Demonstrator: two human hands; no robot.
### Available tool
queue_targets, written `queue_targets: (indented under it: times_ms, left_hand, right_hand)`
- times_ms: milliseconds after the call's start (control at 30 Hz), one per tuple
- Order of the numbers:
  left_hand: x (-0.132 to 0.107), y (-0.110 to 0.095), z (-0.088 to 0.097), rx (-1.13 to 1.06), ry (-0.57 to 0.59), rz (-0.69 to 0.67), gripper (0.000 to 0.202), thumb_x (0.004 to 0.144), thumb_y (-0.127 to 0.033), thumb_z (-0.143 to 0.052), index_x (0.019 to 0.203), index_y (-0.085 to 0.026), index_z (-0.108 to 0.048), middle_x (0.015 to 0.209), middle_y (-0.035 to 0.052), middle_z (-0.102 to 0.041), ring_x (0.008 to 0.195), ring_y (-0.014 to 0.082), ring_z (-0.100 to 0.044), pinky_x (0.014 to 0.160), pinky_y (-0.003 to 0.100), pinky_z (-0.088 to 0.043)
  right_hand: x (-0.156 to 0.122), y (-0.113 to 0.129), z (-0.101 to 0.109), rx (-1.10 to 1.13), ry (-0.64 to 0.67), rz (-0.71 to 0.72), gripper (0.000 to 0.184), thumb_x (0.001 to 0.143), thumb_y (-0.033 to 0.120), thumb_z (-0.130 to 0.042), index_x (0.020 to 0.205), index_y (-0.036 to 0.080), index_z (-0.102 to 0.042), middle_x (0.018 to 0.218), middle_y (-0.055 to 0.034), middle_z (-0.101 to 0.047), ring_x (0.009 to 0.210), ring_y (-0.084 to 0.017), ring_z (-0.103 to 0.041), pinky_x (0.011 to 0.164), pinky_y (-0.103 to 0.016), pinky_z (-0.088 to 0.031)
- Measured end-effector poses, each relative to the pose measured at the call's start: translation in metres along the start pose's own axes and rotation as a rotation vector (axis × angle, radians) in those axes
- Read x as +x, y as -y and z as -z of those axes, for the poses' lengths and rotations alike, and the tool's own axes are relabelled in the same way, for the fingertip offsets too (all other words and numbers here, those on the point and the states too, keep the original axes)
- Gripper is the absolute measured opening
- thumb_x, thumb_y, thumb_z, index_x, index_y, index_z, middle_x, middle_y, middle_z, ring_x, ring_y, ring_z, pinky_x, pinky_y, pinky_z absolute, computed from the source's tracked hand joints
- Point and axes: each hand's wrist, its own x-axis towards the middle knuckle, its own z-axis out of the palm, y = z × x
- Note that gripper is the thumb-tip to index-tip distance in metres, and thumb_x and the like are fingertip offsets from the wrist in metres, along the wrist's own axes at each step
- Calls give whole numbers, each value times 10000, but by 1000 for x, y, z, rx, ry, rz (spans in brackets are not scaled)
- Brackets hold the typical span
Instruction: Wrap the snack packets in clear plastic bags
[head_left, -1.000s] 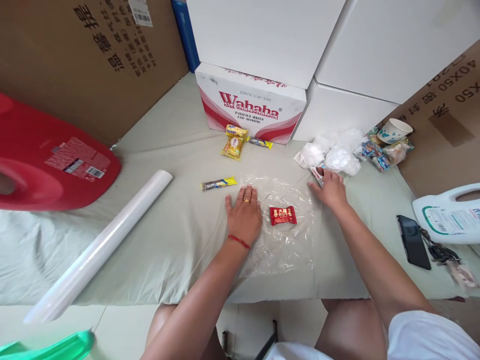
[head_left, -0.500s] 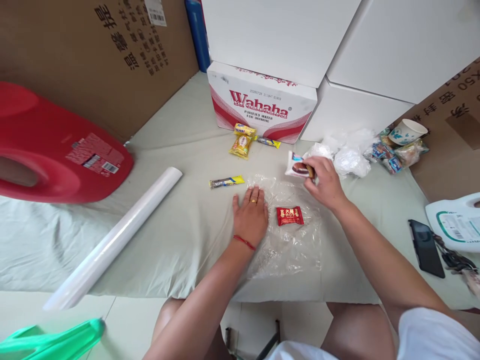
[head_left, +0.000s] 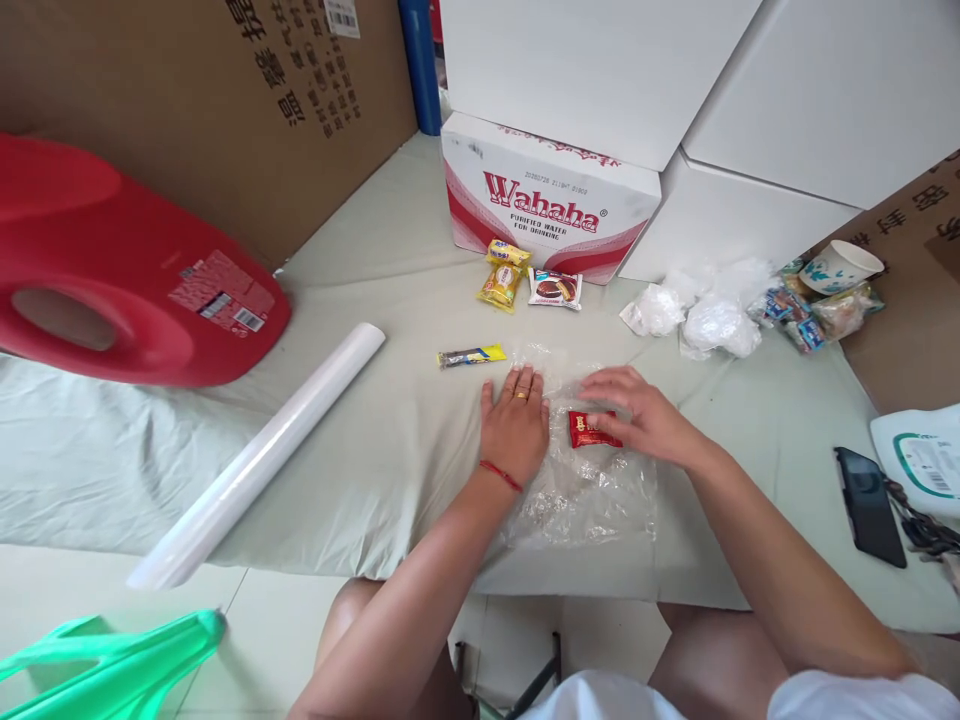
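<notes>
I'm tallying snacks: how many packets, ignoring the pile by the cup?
5 visible: red packet by right hand, yellow-ended packet beyond left hand, white packet and two yellow packets by Wahaha box. Others may be hidden.

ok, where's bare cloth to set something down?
Free: between the white roll and left hand; between the right arm and phone; between the roll and water carton. Crowded: the carton's front, with wrapped snacks; back right, with crumpled bags and a paper cup; the clear sheet, with a red packet and right hand over it.
</notes>
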Motion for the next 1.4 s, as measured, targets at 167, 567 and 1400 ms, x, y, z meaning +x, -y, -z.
queue_targets:
  times_ms: [167,567,1400]
  left_hand:
    - [0,1,-2,20,-8,-13,559,1079,-313,-226,1582,-196,-440,1680,82,-381,1579,241,-311,1291,598,-173]
    - [3,0,1,-31,-20,26,548,1089,-346,-220,1550,-211,-483,1659,69,-416,1570,233,-334,1294,594,-184]
    - [3,-4,-2,41,-11,28,552,1075,-335,-275,1580,-182,-437,1671,95,-400,1572,262,-322,1291,611,-180]
  right_hand:
    - [-41,-8,-20,-149,75,-96,433,960,258,-611,1391,277,-644,1339,-118,-665,1235,-330,-564,1031,-570,-502]
    - [-35,15,4,-46,-210,-85,372,961,255,-649,1325,326,-618,1216,-80,-641,1164,-285,-571,986,-480,-522]
    - [241,7,-63,-485,-36,-320,729,988,438,-568,1602,110,-351,1650,-241,-317,1385,-438,-422,1119,-538,-379]
